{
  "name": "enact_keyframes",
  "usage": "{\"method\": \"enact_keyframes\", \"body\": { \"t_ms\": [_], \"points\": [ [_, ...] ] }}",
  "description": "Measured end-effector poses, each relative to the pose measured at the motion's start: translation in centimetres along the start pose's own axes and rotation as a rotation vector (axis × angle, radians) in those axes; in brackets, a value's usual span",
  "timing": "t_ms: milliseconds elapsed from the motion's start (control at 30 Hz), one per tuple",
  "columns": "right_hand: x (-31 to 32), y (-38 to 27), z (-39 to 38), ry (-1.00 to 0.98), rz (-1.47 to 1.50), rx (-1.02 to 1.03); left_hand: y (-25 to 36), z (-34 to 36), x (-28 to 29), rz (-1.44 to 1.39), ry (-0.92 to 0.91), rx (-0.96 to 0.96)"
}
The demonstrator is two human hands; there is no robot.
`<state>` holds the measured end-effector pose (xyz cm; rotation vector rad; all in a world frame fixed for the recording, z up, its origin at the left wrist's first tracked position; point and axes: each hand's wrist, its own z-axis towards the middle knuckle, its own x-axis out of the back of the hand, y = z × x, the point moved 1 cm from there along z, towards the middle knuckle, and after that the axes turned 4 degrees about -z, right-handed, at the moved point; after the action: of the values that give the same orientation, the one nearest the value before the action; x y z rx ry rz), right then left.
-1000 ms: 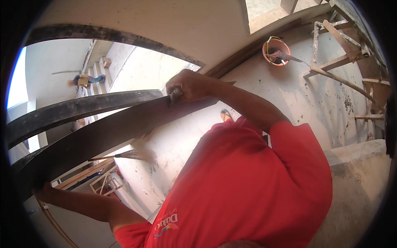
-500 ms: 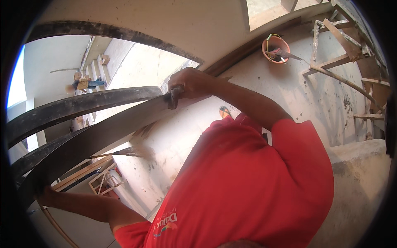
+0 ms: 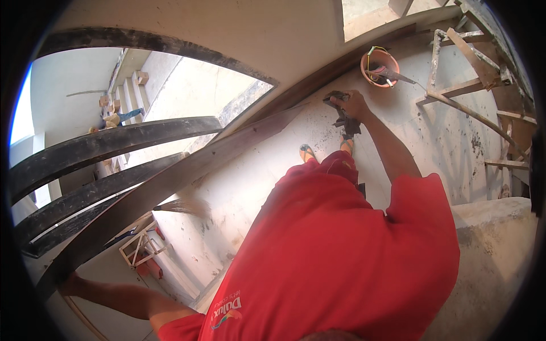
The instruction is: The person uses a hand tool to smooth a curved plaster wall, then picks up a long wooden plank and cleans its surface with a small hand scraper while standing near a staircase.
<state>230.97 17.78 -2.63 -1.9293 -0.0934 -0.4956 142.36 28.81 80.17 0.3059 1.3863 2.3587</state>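
Observation:
A long dark plank (image 3: 187,165) runs slantwise from the lower left toward the middle, brownish and paler at its far end. My left hand (image 3: 68,284) is at its lower left end and grips the edge; the fingers are mostly hidden in shadow. Out to the right, clear of the plank, my right hand (image 3: 354,105) is closed round a crumpled dark rag (image 3: 343,119) that hangs over the floor.
Black frame bars (image 3: 114,141) lie left beside the plank, before an opening where another person (image 3: 116,118) is far off. A broom (image 3: 185,207) lies below. An orange bucket (image 3: 380,59) with tools stands far right, near a wooden trestle (image 3: 455,85).
My right hand has left the plank and swung to the right with the rag. The plank has shifted slightly, and my left hand still has its end. The distant person's posture has changed.

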Motion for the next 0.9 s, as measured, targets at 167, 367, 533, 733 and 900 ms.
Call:
{"method": "enact_keyframes", "body": {
  "t_ms": [167,367,533,733,900],
  "points": [
    [-2.0,-11.6,-4.4,-0.098,0.182,0.017,1.8,-3.7,0.5,0.018,-0.137,0.188],
    [-3.3,-11.0,-5.6,-0.043,0.0,0.1,-1.0,-2.1,1.2,-0.04,-0.101,0.171],
    [-3.1,-12.0,-5.0,0.204,-0.105,-0.005,-0.3,-5.6,-0.6,-0.103,-0.022,0.079],
    [-7.0,-12.6,-3.0,0.255,-0.225,0.097,-3.8,-5.6,-1.7,-0.226,-0.025,0.008],
    [-10.7,-18.0,-3.1,0.206,-0.267,0.174,-7.5,-6.9,-1.9,-0.358,-0.046,-0.013]
  ]
}}
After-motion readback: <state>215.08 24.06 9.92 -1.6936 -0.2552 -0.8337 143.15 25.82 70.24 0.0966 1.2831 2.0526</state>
